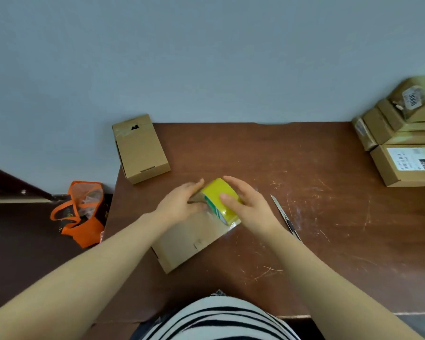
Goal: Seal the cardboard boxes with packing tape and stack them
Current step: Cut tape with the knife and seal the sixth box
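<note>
right hand [247,204]: thumb and fingers curved round the tape roll [220,201], gripping it
left hand [180,203]: just left of roll, fingers fairly straight, resting on the box [187,239]
box: under roll, lid closed
table [317,182]: brown, scratched; grey-blue wall behind
knife [285,217]: right of roll, flat on table
second box [141,149]: far left of roll, closed
box stack [402,136]: far right of roll, labelled, closed
orange bag [81,217]: floor, left of roll; contents unclear
</note>
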Tool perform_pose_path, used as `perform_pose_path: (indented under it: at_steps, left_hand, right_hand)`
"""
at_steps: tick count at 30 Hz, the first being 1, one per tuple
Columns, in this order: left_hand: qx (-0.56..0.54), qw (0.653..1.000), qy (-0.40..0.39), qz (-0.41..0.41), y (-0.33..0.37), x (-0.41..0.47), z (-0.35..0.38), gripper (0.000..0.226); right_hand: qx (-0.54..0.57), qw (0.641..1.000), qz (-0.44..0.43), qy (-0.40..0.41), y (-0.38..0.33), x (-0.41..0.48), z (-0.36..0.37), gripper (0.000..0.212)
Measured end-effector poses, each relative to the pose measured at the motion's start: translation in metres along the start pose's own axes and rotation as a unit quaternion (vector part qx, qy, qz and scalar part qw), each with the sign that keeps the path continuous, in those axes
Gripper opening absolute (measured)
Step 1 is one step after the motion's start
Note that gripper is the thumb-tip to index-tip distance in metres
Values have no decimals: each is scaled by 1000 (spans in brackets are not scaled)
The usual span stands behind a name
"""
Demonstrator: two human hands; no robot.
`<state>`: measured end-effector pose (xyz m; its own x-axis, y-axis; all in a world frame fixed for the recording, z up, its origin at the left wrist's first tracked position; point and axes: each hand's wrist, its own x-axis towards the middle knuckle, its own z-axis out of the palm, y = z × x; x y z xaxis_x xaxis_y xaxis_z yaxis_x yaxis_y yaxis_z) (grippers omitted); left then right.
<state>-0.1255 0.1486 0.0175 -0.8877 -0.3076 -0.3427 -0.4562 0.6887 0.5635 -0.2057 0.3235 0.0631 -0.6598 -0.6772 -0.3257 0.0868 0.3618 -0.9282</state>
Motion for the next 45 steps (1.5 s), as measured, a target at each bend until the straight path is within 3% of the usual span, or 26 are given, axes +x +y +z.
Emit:
perform_pose_path:
  at_steps: [2,5,7,12,15,17,19,26,30,32,36,41,45]
  left_hand:
    - [126,990,43,-39,2,-5,14,94]
    - [182,976,-32,-112,7,-20,44,141]
    - [214,967,-58,-123,5,-26,58,149]
    - [234,964,24,-126,3,-25,68,122]
    - [240,962,18,-132,4,-22,70,118]
    - [237,962,16,-133,3,-23,70,117]
    - [235,963,21,-129,4,-23,70,118]
    - [229,965,7,-127,5,-23,66,120]
    - [195,972,-40,-128,6,-25,57,118]
    - [136,981,-22,-134,13,-23,48,103]
    - [118,980,146,-70,40,3,52,68]
    - [210,973,78,-60,28,27,83,81]
    - [236,966,81,70,20,13,85,68]
  right_hand:
    - [-25,1000,-2,7,-7,26,14,39]
    - [-93,996,12,-7,-18,61,29,43]
    - [-92,995,18,-24,-21,70,33,46]
    - [-73,994,18,-79,-16,60,24,54]
    - [-169,983,-33,-68,-8,35,15,47]
    - [-209,978,-3,-18,6,7,4,28]
    - [-221,974,49,-7,23,-22,-6,24]
    - [-397,899,144,-114,44,-9,6,29]
    - [-422,886,152,-115,42,1,9,28]
    - [-425,885,149,-119,41,3,11,29]
    - [-417,888,158,-114,44,8,9,31]
    - [-390,898,171,-114,43,5,6,29]
    - [-381,900,173,-121,41,9,4,31]
